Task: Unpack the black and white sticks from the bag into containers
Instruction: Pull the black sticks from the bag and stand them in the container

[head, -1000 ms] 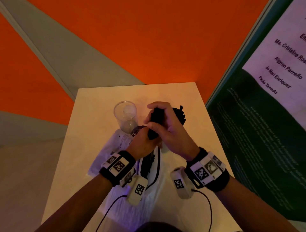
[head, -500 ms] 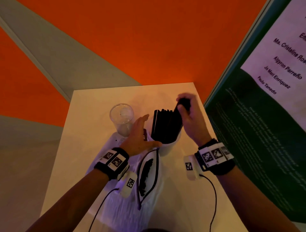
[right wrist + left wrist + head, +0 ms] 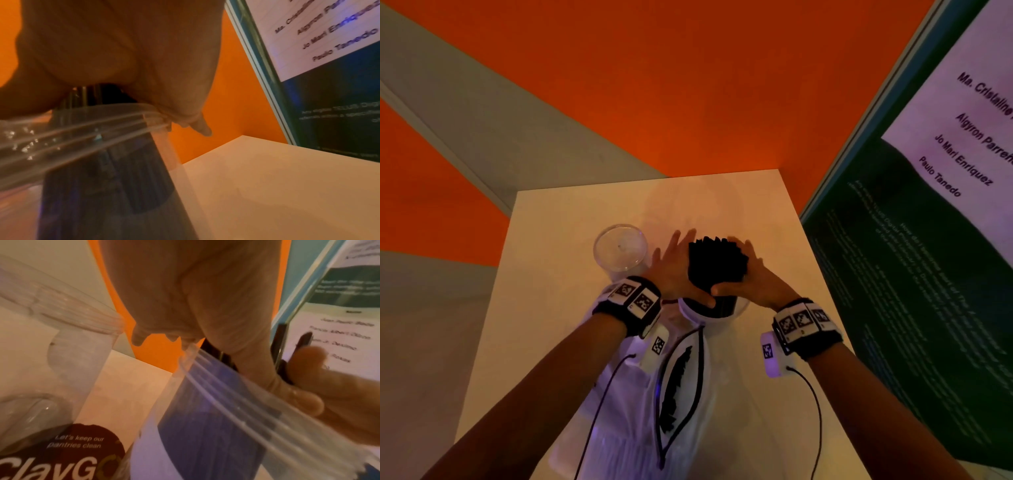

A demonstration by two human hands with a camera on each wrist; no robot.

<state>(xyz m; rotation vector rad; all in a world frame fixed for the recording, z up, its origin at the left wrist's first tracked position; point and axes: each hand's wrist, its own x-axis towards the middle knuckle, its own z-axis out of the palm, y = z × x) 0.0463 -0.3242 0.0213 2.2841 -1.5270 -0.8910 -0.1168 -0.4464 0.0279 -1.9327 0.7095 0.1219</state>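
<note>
- Head view shows the bundle of thin black plastic sticks [image 3: 717,265] standing upright in a clear plastic cup [image 3: 739,310] near the middle of the pale desk [image 3: 544,308], their tops fanned out above the rim.
- The left hand [image 3: 676,270] lies flat against the bundle's left side, fingers straight and apart, thumb across the near face just above the rim.
- The right hand [image 3: 753,277] mirrors it on the right side, fingers straight, thumb meeting the left thumb. Neither hand curls round the sticks; I judge they are pressing the fan together so it sits tidy in the cup.
- A second clear plastic cup [image 3: 620,248] stands empty just left of the left hand, probably kept for white sticks.
- The white fabric drawstring bag [image 3: 688,404] lies open nearer the person, dark pieces visible in its mouth, so unpacking looks unfinished.
</note>
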